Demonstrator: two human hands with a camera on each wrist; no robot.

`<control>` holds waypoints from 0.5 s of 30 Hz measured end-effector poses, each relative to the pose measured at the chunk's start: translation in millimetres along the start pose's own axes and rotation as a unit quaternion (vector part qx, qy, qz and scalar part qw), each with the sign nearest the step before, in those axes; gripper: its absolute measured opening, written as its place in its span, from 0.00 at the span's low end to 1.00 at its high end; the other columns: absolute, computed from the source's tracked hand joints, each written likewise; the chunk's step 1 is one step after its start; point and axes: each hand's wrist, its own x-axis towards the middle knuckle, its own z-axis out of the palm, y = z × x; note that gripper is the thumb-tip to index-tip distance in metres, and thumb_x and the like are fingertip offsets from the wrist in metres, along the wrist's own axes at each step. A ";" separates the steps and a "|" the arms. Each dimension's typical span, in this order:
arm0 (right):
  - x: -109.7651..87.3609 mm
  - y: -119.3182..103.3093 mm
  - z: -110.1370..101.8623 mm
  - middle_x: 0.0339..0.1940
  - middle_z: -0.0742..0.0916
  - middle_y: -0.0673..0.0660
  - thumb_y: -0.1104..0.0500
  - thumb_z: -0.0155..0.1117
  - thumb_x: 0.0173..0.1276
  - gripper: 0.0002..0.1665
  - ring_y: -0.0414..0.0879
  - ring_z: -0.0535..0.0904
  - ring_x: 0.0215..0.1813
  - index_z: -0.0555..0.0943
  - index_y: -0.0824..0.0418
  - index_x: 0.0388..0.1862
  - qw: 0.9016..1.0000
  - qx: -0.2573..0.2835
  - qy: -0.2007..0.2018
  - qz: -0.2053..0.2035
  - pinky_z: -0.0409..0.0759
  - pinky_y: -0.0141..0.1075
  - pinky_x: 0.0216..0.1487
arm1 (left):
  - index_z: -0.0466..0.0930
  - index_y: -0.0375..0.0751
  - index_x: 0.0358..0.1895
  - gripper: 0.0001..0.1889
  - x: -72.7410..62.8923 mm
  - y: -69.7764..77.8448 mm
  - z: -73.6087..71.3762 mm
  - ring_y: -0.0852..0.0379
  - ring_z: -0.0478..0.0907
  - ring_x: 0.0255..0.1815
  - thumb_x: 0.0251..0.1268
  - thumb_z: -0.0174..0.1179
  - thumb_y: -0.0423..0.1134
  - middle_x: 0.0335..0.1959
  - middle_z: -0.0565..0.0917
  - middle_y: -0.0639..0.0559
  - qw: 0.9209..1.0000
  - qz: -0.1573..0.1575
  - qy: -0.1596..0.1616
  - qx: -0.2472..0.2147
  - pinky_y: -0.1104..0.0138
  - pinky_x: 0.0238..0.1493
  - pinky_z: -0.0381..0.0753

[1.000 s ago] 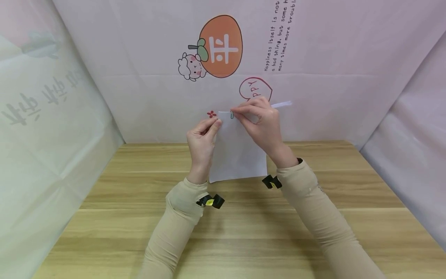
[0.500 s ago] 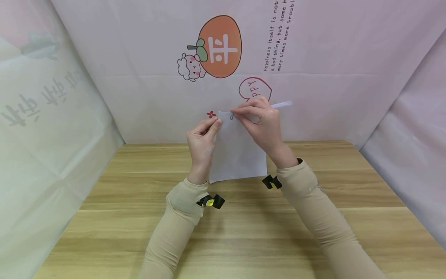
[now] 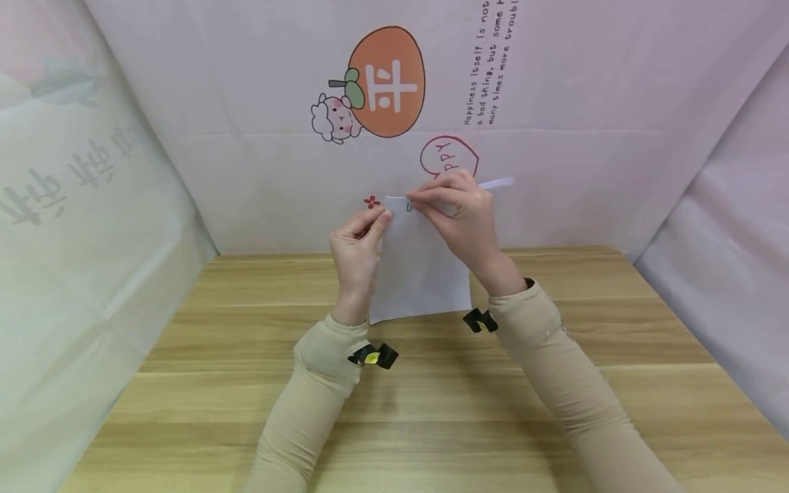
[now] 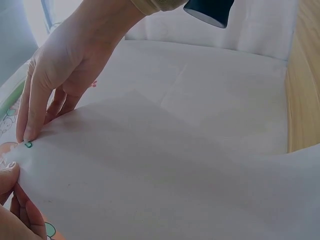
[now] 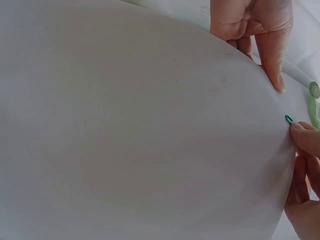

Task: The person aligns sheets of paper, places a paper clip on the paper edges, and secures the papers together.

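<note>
A white sheet of paper (image 3: 422, 267) is held up over the far part of the table. My left hand (image 3: 359, 257) pinches its upper left edge between thumb and fingers. At the top edge my right hand (image 3: 459, 216) pinches a small green paper clip (image 3: 409, 205), whose rounded end lies over the face of the sheet. The right wrist view shows the paper clip (image 5: 288, 119) poking out from under the right thumb (image 5: 302, 135), with the left thumb (image 5: 276, 75) a little way off on the same paper. My fingers cover the rest of the clip.
Below is a wood-grain table (image 3: 407, 418). A white printed cloth (image 3: 259, 171) hangs behind it, with more white cloth at both sides. Each wrist carries a small black camera mount, the left one (image 3: 376, 356) and the right one (image 3: 481, 320).
Both hands stay nearly in place on the paper. Slightly less of the paper clip shows beside the right fingertips than a second ago.
</note>
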 end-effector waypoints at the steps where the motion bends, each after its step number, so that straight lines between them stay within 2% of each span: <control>1: 0.2 0.0 0.2 0.32 0.88 0.55 0.62 0.72 0.56 0.06 0.47 0.78 0.42 0.89 0.61 0.33 1.000 0.004 0.003 0.000 0.73 0.32 0.46 | 0.83 0.21 0.38 0.13 0.0 0.1 0.2 0.64 0.76 0.30 0.53 0.67 0.30 0.27 0.83 0.59 1.000 -0.001 -0.001 -0.004 0.76 0.34 0.77; 15: 1.2 -1.3 -0.1 0.32 0.88 0.56 0.61 0.72 0.56 0.05 0.48 0.77 0.41 0.89 0.61 0.32 1.000 0.002 0.008 0.003 0.71 0.33 0.46 | 0.82 0.19 0.38 0.14 0.1 1.3 2.5 0.65 0.75 0.28 0.54 0.67 0.31 0.27 0.84 0.57 0.999 -0.022 0.003 -0.027 0.76 0.34 0.76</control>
